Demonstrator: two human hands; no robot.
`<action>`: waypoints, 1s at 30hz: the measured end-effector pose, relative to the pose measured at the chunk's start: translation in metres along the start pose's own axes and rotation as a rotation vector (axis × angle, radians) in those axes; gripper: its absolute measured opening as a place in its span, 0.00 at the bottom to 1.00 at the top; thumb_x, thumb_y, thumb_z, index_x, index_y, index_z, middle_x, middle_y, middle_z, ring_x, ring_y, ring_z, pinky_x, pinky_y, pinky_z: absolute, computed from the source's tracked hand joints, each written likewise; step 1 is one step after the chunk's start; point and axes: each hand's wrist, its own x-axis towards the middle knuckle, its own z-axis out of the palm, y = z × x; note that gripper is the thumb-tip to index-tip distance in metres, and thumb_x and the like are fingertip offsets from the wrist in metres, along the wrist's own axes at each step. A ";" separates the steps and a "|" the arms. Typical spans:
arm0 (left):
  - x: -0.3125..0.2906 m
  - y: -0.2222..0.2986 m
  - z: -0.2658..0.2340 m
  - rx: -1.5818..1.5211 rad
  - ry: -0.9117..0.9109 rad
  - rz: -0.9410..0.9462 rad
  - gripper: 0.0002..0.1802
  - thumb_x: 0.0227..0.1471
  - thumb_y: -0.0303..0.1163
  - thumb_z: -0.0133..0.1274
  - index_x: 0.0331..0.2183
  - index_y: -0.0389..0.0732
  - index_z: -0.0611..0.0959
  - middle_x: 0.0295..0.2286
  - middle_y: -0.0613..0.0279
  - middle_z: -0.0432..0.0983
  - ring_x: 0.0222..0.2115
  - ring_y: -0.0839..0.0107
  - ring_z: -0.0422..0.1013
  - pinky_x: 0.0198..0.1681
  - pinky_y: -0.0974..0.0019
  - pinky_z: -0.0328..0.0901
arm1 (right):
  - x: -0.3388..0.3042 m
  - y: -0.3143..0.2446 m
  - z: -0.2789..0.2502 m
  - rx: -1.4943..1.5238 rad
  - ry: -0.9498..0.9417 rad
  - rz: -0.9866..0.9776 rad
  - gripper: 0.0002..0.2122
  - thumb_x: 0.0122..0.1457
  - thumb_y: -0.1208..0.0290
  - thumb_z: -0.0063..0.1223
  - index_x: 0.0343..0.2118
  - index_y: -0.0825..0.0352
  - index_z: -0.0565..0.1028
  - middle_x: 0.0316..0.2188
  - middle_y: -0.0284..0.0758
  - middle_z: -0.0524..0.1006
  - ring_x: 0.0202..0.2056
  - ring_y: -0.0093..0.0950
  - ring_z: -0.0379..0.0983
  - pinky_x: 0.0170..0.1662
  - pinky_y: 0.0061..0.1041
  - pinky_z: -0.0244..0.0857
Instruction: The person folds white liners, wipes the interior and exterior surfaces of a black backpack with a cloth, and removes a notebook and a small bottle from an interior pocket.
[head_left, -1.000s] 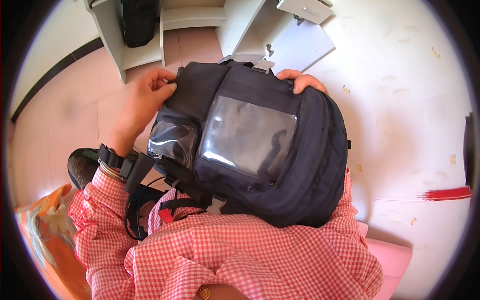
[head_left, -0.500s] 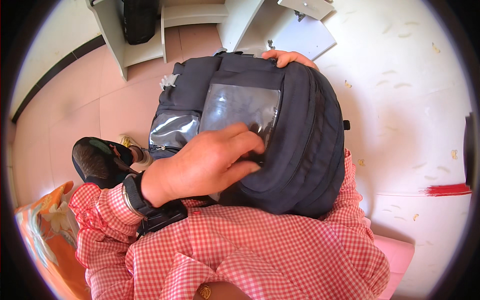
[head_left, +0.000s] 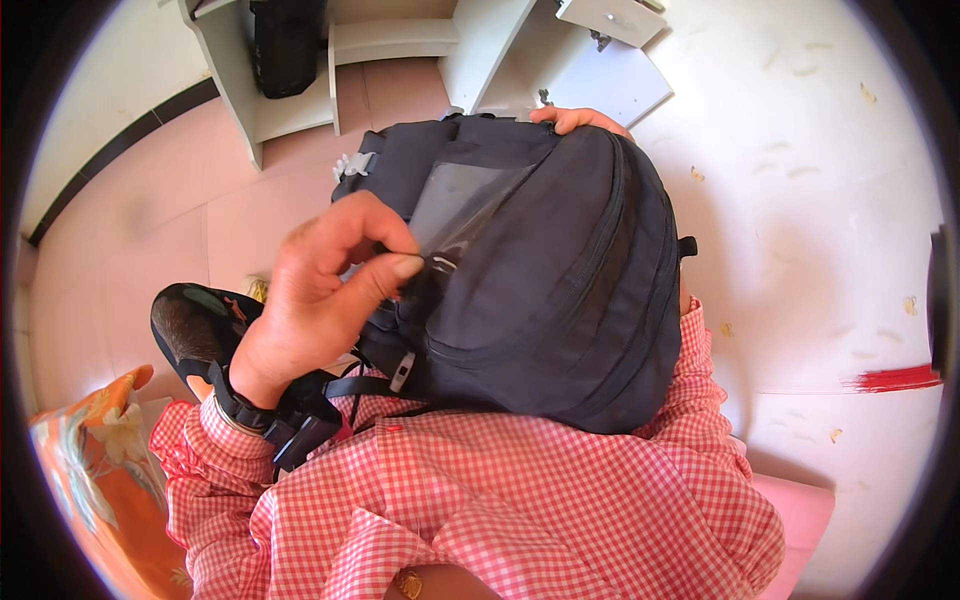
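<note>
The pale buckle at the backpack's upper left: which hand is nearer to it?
Left: the left hand is below the buckle; the right hand is at the backpack's top edge, farther right.

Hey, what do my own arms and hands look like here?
Your left sleeve and right sleeve are red-and-white checked, the left with red ruffled trim. Your left hand is ungloved, with a black strap and dark, boxy device around the wrist. Your right hand shows ungloved fingers.

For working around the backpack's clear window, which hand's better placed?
Left, likely: the left hand is pinched beside the clear window, while the right hand is at the far edge of the backpack, mostly hidden.
</note>
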 end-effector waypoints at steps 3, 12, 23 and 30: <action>0.002 0.009 -0.010 -0.031 0.062 -0.116 0.02 0.50 0.20 0.50 0.30 0.34 0.74 0.26 0.67 0.71 0.25 0.81 0.67 0.30 0.77 0.63 | 0.000 0.000 0.001 -0.136 -0.059 -0.050 0.10 0.56 0.68 0.49 0.37 0.69 0.71 0.46 0.43 0.70 0.45 0.29 0.68 0.49 0.25 0.64; 0.005 -0.005 -0.008 -0.198 -0.083 -0.217 0.07 0.53 0.25 0.52 0.35 0.34 0.73 0.27 0.63 0.73 0.31 0.77 0.71 0.37 0.74 0.66 | -0.001 0.019 -0.030 0.172 0.051 0.120 0.11 0.56 0.72 0.48 0.40 0.71 0.68 0.49 0.45 0.66 0.44 0.31 0.70 0.48 0.27 0.67; -0.055 -0.036 0.016 0.344 -0.313 -0.224 0.14 0.45 0.32 0.52 0.34 0.34 0.72 0.28 0.46 0.71 0.31 0.49 0.70 0.33 0.56 0.65 | 0.010 0.024 -0.017 0.135 0.064 0.136 0.12 0.55 0.73 0.49 0.42 0.72 0.67 0.50 0.46 0.65 0.45 0.33 0.69 0.49 0.29 0.67; -0.064 -0.040 0.014 0.318 -0.263 -0.153 0.14 0.46 0.25 0.51 0.38 0.33 0.71 0.25 0.52 0.72 0.26 0.59 0.71 0.29 0.63 0.65 | 0.020 0.022 -0.024 0.141 0.007 0.134 0.11 0.56 0.75 0.47 0.42 0.72 0.67 0.51 0.46 0.64 0.47 0.36 0.68 0.50 0.31 0.67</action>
